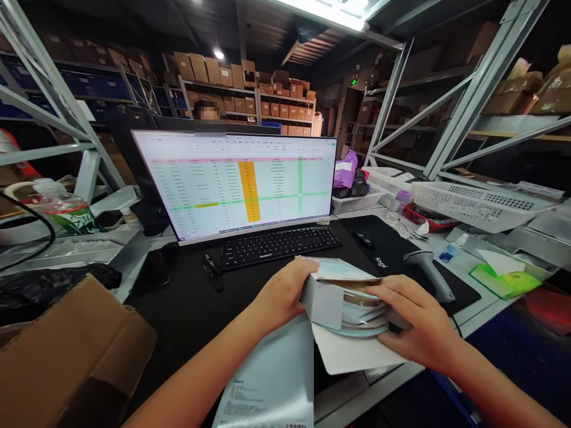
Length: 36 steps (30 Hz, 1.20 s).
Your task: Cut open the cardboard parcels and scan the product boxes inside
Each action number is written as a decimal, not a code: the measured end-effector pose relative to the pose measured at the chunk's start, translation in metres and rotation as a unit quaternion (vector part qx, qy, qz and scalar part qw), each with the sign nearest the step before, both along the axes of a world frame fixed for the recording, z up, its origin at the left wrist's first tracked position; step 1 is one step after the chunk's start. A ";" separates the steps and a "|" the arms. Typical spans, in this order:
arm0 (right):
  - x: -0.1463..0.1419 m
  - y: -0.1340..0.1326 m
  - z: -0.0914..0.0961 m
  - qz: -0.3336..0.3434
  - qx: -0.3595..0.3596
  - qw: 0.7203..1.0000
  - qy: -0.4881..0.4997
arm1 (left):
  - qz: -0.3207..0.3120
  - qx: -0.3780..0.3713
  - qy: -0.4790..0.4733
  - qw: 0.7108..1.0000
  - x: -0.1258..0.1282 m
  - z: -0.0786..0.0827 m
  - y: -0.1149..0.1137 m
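Note:
A white cardboard box (328,303) with its end flaps spread apart is held over the front of the desk. My left hand (288,291) is closed around the box's left side. At the open end, my right hand (417,318) pinches a round, pale-blue-edged item (363,312) that sits partly inside the box; clear wrapping seems to cover it, and its kind I cannot make out. Below the hands lies a flat silvery-white package (272,374) with small printed text, partly hidden by my left arm.
A monitor (276,190) showing a spreadsheet stands behind a black keyboard (281,245). To the right are a mouse (363,239), a barcode scanner (430,273) and white baskets (482,205). An open brown carton (66,351) and a phone (154,270) are at left. A person sits beyond the monitor.

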State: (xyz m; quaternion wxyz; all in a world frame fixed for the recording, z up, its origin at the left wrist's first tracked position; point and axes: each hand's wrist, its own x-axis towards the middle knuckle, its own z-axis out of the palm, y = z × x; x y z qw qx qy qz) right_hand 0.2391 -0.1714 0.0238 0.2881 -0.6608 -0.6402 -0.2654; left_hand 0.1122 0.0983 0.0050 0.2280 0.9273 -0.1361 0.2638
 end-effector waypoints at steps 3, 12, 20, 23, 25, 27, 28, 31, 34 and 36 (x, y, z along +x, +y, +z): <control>0.006 -0.026 -0.004 0.012 0.006 0.999 0.042 | -0.018 -0.008 0.041 0.999 0.001 -0.005 -0.008; 0.021 -0.045 0.000 -0.038 -0.044 0.992 0.111 | -0.009 0.090 0.068 0.994 0.007 0.024 -0.028; 0.019 0.003 0.012 -0.060 -0.011 0.997 -0.051 | 0.035 0.204 -0.021 0.978 0.011 0.044 -0.024; 0.017 -0.001 0.004 -0.062 0.027 0.997 -0.023 | 0.025 0.153 0.036 0.987 0.008 0.039 -0.020; 0.019 -0.010 -0.003 -0.082 0.050 0.995 0.037 | 0.026 0.139 0.065 0.988 0.007 0.037 -0.020; 0.023 -0.023 -0.010 -0.082 0.060 0.990 0.101 | 0.017 0.144 0.063 0.987 0.008 0.037 -0.024; 0.025 -0.030 -0.013 -0.075 0.059 0.987 0.127 | 0.007 0.147 0.052 0.988 0.009 0.037 -0.027; 0.033 -0.047 -0.022 -0.041 0.063 0.983 0.169 | -0.021 0.150 0.019 0.988 0.012 0.035 -0.034; 0.037 -0.056 -0.028 -0.034 0.071 0.977 0.199 | -0.032 0.141 0.005 0.989 0.014 0.032 -0.036; 0.037 -0.056 -0.032 -0.049 0.097 0.970 0.218 | -0.025 0.136 0.008 0.990 0.015 0.031 -0.035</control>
